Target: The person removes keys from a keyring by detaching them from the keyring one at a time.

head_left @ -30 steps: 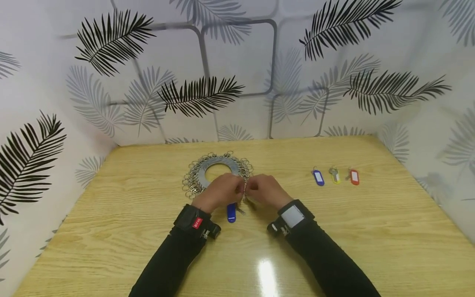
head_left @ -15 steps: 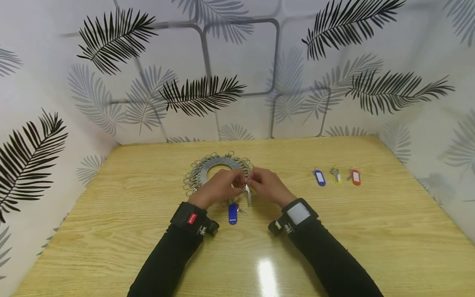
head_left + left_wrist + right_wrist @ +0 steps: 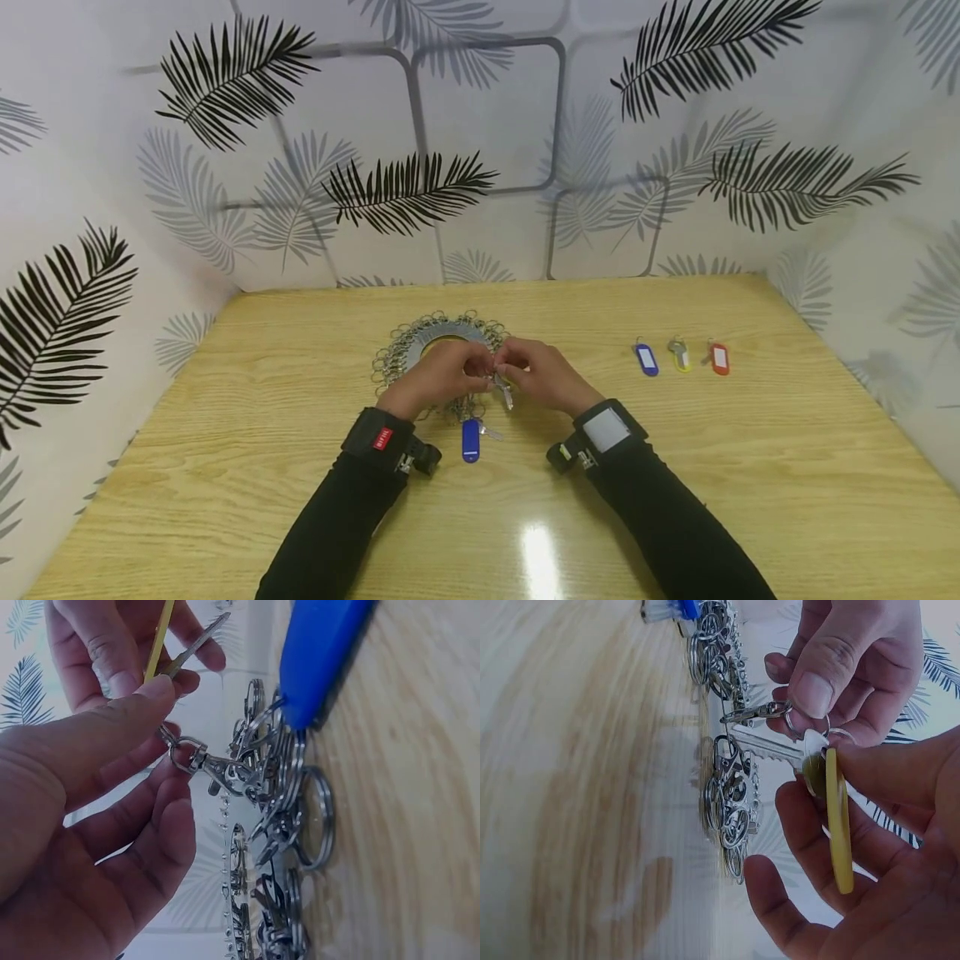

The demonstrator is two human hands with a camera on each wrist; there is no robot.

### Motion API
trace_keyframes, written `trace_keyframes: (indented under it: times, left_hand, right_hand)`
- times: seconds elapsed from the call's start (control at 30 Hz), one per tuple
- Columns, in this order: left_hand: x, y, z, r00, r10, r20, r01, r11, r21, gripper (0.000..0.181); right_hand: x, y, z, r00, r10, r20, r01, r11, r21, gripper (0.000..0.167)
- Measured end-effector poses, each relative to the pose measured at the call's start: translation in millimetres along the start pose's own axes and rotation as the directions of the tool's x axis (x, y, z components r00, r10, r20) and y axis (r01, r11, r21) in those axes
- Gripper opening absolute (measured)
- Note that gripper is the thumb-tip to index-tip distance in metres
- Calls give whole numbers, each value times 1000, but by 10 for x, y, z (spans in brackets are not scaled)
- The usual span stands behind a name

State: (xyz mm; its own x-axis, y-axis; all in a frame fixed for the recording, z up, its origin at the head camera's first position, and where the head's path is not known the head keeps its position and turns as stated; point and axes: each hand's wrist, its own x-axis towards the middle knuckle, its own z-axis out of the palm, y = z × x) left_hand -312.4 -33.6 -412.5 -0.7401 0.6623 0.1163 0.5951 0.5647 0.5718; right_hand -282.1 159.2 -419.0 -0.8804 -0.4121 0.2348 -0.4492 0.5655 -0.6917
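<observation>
At the front right of a flat metal ring (image 3: 452, 331) hung with swivel clasps and split rings, my two hands meet. My left hand (image 3: 448, 372) pinches a split ring at the end of one swivel clasp (image 3: 759, 712). Thumb and fingers of my right hand (image 3: 542, 375) hold a yellow key tag (image 3: 840, 832) by its ring end, and a silver key (image 3: 769, 744) sticks out beside it. Fingertips partly cover where the tag's ring meets the split ring, so I cannot tell whether they are linked. A blue key tag (image 3: 470, 440) with a key hangs from the metal ring's front.
On the wooden table (image 3: 300, 333) to the right lie a blue tag (image 3: 646, 359), a yellow tag with a key (image 3: 680, 356) and a red tag (image 3: 720, 359) in a row. A leaf-patterned wall (image 3: 480, 225) stands behind the table.
The key, hidden between my hands at first, now shows below my fingertips, tilted to the right. My fingers have shifted around the rings. The metal ring and its blue tag have moved slightly toward me.
</observation>
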Motion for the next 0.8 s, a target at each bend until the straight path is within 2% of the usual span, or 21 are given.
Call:
trace_keyframes:
  times: [0.17, 0.37, 0.5, 0.63, 0.8]
  left_hand:
    - [6, 8, 11, 999, -37, -39, 38, 999, 20, 17]
    - [9, 2, 25, 998, -9, -60, 11, 999, 36, 20]
    - [2, 9, 28, 998, -21, -62, 22, 999, 29, 21]
    - [-4, 22, 26, 998, -27, -59, 29, 999, 29, 22]
    - [-3, 17, 24, 998, 2, -63, 0, 999, 39, 21]
  right_hand:
    - [-3, -5, -7, 1000, -15, 12, 15, 1000, 16, 4]
    - [-1, -9, -6, 1000, 26, 15, -26, 1000, 17, 4]
    - [2, 0, 3, 999, 51, 6, -51, 999, 16, 4]
    - [3, 11, 10, 999, 51, 3, -51, 999, 12, 5]
    - [5, 16, 15, 999, 49, 6, -49, 999, 11, 4]
